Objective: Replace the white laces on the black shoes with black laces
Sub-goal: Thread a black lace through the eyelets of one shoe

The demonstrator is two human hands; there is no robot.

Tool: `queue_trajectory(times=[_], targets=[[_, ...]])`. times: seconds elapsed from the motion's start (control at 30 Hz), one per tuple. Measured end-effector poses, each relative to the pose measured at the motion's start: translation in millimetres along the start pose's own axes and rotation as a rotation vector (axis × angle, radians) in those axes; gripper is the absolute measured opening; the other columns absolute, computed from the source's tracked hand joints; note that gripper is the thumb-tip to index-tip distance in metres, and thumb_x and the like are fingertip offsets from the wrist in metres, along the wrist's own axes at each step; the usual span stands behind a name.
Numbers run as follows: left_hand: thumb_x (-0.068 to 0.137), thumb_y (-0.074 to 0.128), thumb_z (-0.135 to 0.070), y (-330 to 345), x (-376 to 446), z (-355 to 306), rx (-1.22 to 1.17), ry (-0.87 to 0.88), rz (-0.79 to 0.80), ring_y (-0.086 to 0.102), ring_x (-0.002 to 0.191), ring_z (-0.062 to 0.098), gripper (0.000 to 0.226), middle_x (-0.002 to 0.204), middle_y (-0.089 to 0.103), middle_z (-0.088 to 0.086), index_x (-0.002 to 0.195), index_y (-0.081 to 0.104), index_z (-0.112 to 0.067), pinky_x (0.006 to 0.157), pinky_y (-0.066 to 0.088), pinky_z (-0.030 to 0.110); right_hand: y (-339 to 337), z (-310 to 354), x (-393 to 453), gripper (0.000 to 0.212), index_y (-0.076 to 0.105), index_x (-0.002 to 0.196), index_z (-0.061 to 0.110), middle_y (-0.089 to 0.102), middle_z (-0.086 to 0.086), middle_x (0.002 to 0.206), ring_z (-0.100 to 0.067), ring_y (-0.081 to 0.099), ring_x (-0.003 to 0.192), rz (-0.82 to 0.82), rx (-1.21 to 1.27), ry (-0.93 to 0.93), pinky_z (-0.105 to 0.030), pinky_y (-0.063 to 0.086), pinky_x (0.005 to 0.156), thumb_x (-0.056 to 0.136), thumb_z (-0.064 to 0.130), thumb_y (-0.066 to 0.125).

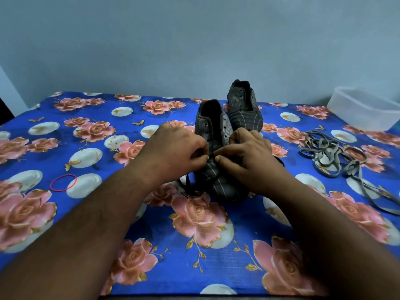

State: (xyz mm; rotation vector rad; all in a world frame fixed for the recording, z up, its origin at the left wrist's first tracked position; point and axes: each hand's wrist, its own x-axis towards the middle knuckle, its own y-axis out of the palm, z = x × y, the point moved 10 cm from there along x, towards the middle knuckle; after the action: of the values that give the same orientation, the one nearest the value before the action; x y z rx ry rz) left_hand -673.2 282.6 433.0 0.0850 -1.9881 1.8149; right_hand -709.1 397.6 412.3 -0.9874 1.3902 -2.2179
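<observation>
Reaching in from the bottom edge of the view, both forearms are crossing the blue floral tablecloth and are cut off at the frame border.

The left hand and the right hand are meeting over the near shoe, a black shoe with thin pale stripes, lying with its toe toward the person and its heel opening toward the wall. The left fingers are curling inward and appear to be pinching the black lace at the lower eyelets; the exact contact point is hidden under the knuckles. The right thumb and forefinger are closing together at the same spot, and the remaining fingers are resting on the shoe's side. Whether the right hand is gripping the lace or only the shoe's upper is not clear. A loop of the black lace is hanging out below the left hand onto the cloth; its far run is covered by the hands. The upper eyelets are showing no lace.

A red rubber band is lying on the cloth to the left, well apart from the shoe.

To the right, the removed laces are lying in a loose tangle, appearing greyish in this light, with one strand running off the right edge.

The far shoe is standing just behind the near one, its eyelets unlaced; its toe is partly hidden behind the right hand.

A translucent plastic container is sitting at the far right near the wall, partly cut off; its contents cannot be made out.
</observation>
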Motion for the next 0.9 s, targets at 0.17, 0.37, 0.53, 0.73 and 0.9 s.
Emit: queue_trajectory(times=[0.17,0.37,0.53,0.73,0.9], targets=[[0.089,0.064,-0.044,7,-2,9,-0.293,-0.074,0.021,0.062,0.075,0.009,0.018,0.077,0.070,-0.012,0.087,0.074,-0.030,0.076,0.051,0.037,10,-7,2,0.039,0.073,0.109,0.046,0.039,0.008,0.096,-0.016,0.034,0.100,0.105,0.023,0.043,-0.035,0.026,0.083,0.086,0.062,0.045],[0.086,0.081,-0.025,25,-4,16,-0.731,-0.153,0.140,0.061,0.061,0.020,0.008,0.071,0.073,-0.008,0.080,0.075,-0.023,0.060,0.049,0.037,16,-13,3,0.012,0.072,0.102,0.042,0.040,0.016,0.093,-0.016,0.037,0.105,0.144,0.165,0.070,-0.046,0.036,0.101,0.092,0.045,0.067],[0.071,0.085,-0.040,25,-2,22,-0.832,-0.132,0.091,0.043,0.058,0.022,0.018,0.063,0.065,0.000,0.075,0.077,-0.024,0.054,0.034,0.033,11,-15,2,0.006,0.073,0.094,0.043,0.041,0.014,0.091,-0.021,0.042,0.112,0.079,0.299,0.141,-0.036,0.038,0.099,0.089,0.038,0.074],[0.070,0.086,-0.032,29,-2,24,-0.929,-0.160,0.101,0.071,0.080,0.039,0.019,0.078,0.076,0.009,0.081,0.079,-0.017,0.076,0.057,0.052,13,-17,3,0.012,0.069,0.086,0.045,0.046,0.008,0.094,-0.023,0.044,0.111,0.066,0.397,0.169,-0.034,0.038,0.098,0.089,0.035,0.074],[0.075,0.084,-0.017,30,-4,18,-0.957,-0.145,0.118,0.055,0.055,0.001,0.017,0.057,0.064,-0.011,0.082,0.074,-0.006,0.056,0.045,0.017,12,-20,1,0.015,0.070,0.081,0.043,0.047,0.010,0.090,-0.019,0.044,0.111,0.047,0.467,0.218,-0.030,0.036,0.094,0.090,0.031,0.073]])
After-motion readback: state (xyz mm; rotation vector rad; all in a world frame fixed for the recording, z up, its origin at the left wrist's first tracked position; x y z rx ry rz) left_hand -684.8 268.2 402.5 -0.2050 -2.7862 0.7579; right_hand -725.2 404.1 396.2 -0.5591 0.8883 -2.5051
